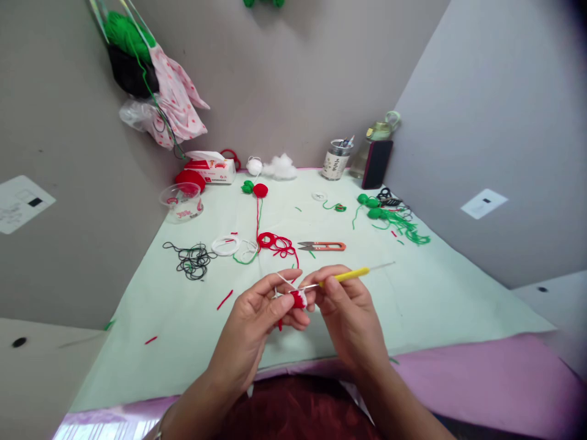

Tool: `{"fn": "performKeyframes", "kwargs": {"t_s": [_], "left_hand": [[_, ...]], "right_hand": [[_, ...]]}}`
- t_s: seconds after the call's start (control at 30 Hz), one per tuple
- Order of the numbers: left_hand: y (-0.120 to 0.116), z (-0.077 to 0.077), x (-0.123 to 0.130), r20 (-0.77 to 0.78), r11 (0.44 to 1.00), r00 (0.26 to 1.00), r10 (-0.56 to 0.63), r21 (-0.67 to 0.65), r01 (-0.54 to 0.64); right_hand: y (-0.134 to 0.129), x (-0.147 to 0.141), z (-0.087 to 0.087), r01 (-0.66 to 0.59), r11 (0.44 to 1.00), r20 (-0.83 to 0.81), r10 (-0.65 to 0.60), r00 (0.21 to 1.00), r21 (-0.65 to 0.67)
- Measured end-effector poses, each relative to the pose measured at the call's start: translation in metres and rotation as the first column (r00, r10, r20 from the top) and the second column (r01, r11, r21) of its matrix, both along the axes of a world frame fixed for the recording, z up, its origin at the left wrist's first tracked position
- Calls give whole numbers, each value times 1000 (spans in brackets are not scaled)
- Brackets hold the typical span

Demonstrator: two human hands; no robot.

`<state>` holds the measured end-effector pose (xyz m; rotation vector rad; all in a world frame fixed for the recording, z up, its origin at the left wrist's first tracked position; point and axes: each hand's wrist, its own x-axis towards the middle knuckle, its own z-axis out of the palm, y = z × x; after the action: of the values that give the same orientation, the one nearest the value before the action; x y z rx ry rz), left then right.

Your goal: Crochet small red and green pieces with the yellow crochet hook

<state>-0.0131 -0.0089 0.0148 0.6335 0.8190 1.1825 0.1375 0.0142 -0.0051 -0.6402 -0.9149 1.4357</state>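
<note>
Between the thumb and fingers of my left hand [261, 308] is a small red and white crochet piece [299, 299]. A strand of white yarn [287, 280] runs up over the left fingers. My right hand [346, 305] is closed round a crochet hook with a yellow handle [345, 277], its working end touching the top of the crochet piece. The exact loop on the hook is too small to make out. Beyond the hands lie thread snips [323, 246] with orange handles and a tangle of red yarn [277, 243].
Black cord [192, 261] and a white yarn coil [225, 245] lie to the left. Green yarn pieces [403, 225] spread at the right. Along the back stand a tissue box [211, 170], white stuffing [280, 167], a pen cup [336, 161] and a phone [377, 164].
</note>
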Motion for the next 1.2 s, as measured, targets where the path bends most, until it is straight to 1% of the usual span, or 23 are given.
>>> {"fn": "performKeyframes", "kwargs": {"t_s": [0.1,0.23,0.33,0.4,0.43,0.47,0.53,0.57,0.63,0.67,0.7,0.73,0.77,0.8,0.83,0.87,0.93,0.97,1.0,1.03,1.07,1.13,1.2], "left_hand": [[1,-1,-2,-36,1000,999,17,12,-17],[0,-3,-4,-83,999,996,35,27,-32],[-1,-6,-6,-138,998,990,36,46,-30],[-2,-10,-6,-170,997,985,37,66,-26],[-2,-12,-6,-179,996,983,41,79,-27],[-2,-13,-6,-186,995,981,51,92,-34],[-1,-15,-5,-194,992,977,83,110,-62],[-1,-15,-4,-193,990,976,102,112,-81],[-1,-14,-1,-170,988,977,132,104,-115],[-1,-13,0,-141,988,981,136,89,-124],[-1,-12,2,-99,991,987,123,59,-117],[-2,-10,2,-44,996,995,88,17,-87],[-1,-9,3,17,999,999,39,-29,-38],[-1,-8,3,75,997,997,-7,-74,13],[-1,-6,2,123,993,992,-39,-108,53],[0,-5,1,151,989,987,-53,-127,72],[0,-3,-1,144,992,989,-19,-118,36],[0,-2,-1,121,995,993,8,-98,4],[0,-1,-1,94,997,995,22,-70,-16],[-1,-1,-1,63,999,998,29,-42,-26],[-2,-1,1,29,999,999,37,-18,-36],[-4,-3,4,-35,998,997,62,18,-62],[-5,-5,7,-76,994,992,105,44,-102]], "right_hand": [[2,2,2,-32,999,-10,32,999,6],[0,7,-1,-31,995,50,27,998,95],[-5,13,-4,6,976,186,-47,982,215],[-9,17,-3,35,942,315,-147,938,333],[-10,18,-2,41,911,377,-211,902,410],[-12,19,-1,34,868,432,-280,857,495],[-14,21,1,-28,750,517,-427,742,660],[-14,21,2,-72,677,536,-510,672,733],[-15,19,0,-163,522,522,-673,524,837],[-15,19,-2,-199,455,493,-739,460,868],[-15,18,-4,-223,408,465,-785,410,885],[-15,17,-6,-226,384,444,-810,384,895],[-15,16,-8,-202,388,438,-812,385,899],[-15,16,-9,-156,421,446,-792,417,894],[-15,16,-9,-93,476,459,-750,477,875],[-15,15,-9,-23,549,466,-686,559,835],[-14,15,-7,110,708,422,-530,735,698],[-13,14,-5,143,778,384,-449,807,611],[-12,12,-4,153,831,345,-379,859,535],[-11,11,-2,146,866,317,-325,891,478],[-10,9,-1,126,885,308,-285,908,447],[-9,6,0,86,889,332,-256,908,449],[-11,5,-2,93,861,383,-316,868,500]]}}
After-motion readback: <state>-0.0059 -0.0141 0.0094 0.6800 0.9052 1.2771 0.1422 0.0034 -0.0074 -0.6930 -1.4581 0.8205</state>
